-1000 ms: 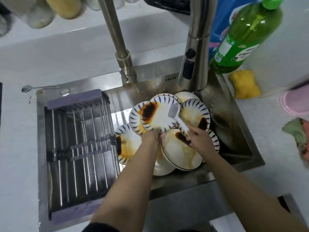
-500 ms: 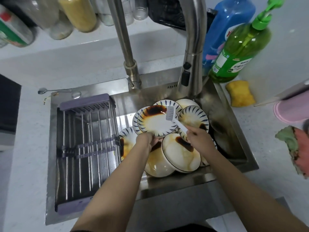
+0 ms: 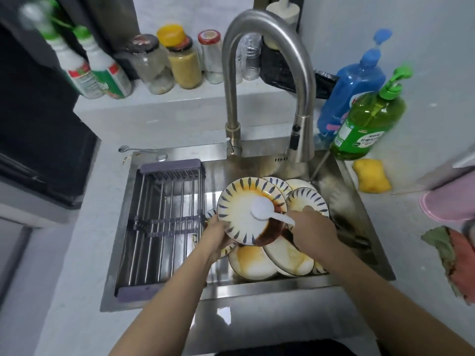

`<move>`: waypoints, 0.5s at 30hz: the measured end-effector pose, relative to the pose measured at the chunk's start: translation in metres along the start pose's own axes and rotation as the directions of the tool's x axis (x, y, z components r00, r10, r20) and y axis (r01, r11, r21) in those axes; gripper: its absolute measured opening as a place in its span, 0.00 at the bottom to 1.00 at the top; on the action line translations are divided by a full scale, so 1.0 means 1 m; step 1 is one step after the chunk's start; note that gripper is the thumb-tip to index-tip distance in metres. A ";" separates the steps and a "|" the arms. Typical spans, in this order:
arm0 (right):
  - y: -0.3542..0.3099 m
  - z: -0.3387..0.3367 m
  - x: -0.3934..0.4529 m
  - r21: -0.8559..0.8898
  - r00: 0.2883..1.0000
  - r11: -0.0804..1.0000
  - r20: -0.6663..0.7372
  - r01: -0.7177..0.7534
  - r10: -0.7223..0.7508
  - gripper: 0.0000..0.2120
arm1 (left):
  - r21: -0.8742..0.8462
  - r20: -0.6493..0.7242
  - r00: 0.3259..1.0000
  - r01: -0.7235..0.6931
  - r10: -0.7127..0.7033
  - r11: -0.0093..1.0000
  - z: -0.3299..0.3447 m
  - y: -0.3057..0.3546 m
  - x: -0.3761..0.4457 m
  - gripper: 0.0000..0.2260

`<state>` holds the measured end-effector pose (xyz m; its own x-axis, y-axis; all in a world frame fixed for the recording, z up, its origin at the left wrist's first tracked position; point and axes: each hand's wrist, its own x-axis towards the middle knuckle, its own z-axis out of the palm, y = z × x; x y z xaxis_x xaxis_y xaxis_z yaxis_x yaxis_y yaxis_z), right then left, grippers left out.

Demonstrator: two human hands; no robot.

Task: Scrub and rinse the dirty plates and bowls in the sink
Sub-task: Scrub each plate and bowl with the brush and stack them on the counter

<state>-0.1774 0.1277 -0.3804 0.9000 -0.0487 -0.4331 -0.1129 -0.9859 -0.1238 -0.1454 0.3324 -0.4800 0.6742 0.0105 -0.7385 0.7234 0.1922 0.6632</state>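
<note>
Rack: we see a wire drying rack (image 3: 164, 222) sitting across the left part of the sink (image 3: 370, 242), with nothing on it.
Left hand: our left hand (image 3: 218, 236) grips the lower left rim of the plate (image 3: 239, 201), fingers curled behind it, holding it tilted up above the pile.
Plate: it has a leaf-pattern rim; the middle looks pale, an orange stain rings the upper part, and a dark brown sauce patch sits at the lower right edge.
Brush: the white brush (image 3: 262, 208) has its round head pressed on the plate's face, handle running right into our other hand.
Right hand: our right hand (image 3: 312, 227) is closed round the brush handle, just right of the plate.
Pile: the other dirty plates and bowls (image 3: 257, 260) lie overlapping in the sink beneath and behind the held plate, all stained.
Tap: the tap (image 3: 300, 140) hangs over the back right of the sink; we cannot tell whether water is running.
Desk: soap bottles (image 3: 367, 122), a yellow sponge (image 3: 370, 177) and cloths rest on the desk to the right.
Progress: we judge this early, one plate partly scrubbed and the pile untouched.
Risk: we hold a wet plate by one edge only, so a hard brush stroke could twist it loose and drop it onto the pile, chipping something.
Risk: the dark patch lies near the rim, where the brush may skid off and leave sauce behind.
</note>
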 end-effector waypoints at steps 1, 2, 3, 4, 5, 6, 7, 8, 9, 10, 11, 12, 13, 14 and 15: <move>-0.001 -0.004 -0.005 -0.053 0.999 0.998 -0.034 0.018 -0.020 0.13 | -0.026 -0.004 1.000 0.012 -0.012 1.000 0.001 -0.002 -0.001 0.13; -0.003 -0.009 -0.009 -0.102 0.997 0.994 -0.067 0.028 -0.035 0.12 | -0.042 -0.010 1.000 0.018 -0.018 0.999 0.002 -0.003 -0.004 0.12; -0.003 -0.012 -0.011 -0.135 0.995 0.990 -0.091 0.035 -0.047 0.12 | -0.057 -0.014 0.999 0.028 -0.029 0.998 0.005 -0.003 -0.006 0.12; -0.004 -0.016 -0.013 -0.164 0.994 0.986 -0.102 0.033 -0.050 0.12 | -0.081 -0.011 0.999 0.043 -0.044 0.996 0.008 -0.002 -0.007 0.11; -0.004 -0.018 -0.012 -0.187 0.994 0.982 -0.101 0.026 -0.046 0.12 | -0.105 0.006 0.998 0.063 -0.063 0.992 0.011 0.000 -0.010 0.11; -0.004 -0.021 -0.012 -0.206 0.995 0.978 -0.089 0.018 -0.036 0.12 | -0.114 0.026 0.997 0.076 -0.074 0.991 0.013 0.002 -0.013 0.12; -0.003 -0.022 -0.011 -0.214 0.997 0.977 -0.067 0.010 -0.025 0.11 | -0.100 0.038 0.996 0.085 -0.082 0.991 0.015 0.003 -0.014 0.14; -0.002 -0.022 -0.010 -0.220 0.999 0.976 -0.045 0.006 -0.017 0.09 | -0.070 0.034 0.996 0.083 -0.081 0.994 0.016 0.004 -0.014 0.15; 0.000 -0.021 -0.009 -0.226 1.000 0.974 -0.026 0.006 -0.012 0.06 | -0.031 0.019 0.997 0.080 -0.079 0.996 0.017 0.004 -0.014 0.16; 0.002 -0.018 -0.009 -0.230 1.000 0.973 -0.010 0.002 -0.004 0.06 | 0.024 -0.006 0.998 0.059 -0.059 0.998 0.017 0.004 -0.014 0.17; 0.003 -0.015 -0.009 -0.230 1.000 0.973 -0.002 0.000 0.000 0.06 | 0.085 -0.032 0.999 0.029 -0.026 0.996 0.018 0.004 -0.013 0.19; 0.004 -0.012 -0.010 -0.226 1.000 0.974 -0.001 -0.001 0.000 0.07 | 0.156 -0.057 0.998 -0.011 0.020 0.988 0.019 0.005 -0.015 0.20; 0.002 -0.008 -0.009 -0.211 1.000 0.977 -0.002 -0.002 0.002 0.09 | 0.236 -0.083 0.994 -0.052 0.073 0.970 0.021 0.007 -0.015 0.21; 0.000 -0.003 -0.008 -0.189 1.000 0.982 0.002 -0.006 0.006 0.12 | 0.320 -0.108 0.985 -0.096 0.136 0.943 0.022 0.010 -0.017 0.22; -0.002 0.002 -0.006 -0.152 1.000 0.988 0.011 -0.010 0.012 0.13 | 0.391 -0.124 0.973 -0.131 0.193 0.911 0.023 0.012 -0.019 0.22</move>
<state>-0.1832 0.1303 -0.3792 0.8940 -0.0583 -0.4442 -0.0566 -0.9983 0.0171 -0.1457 0.3118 -0.4555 0.7773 0.1687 -0.6061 0.6292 -0.2105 0.7482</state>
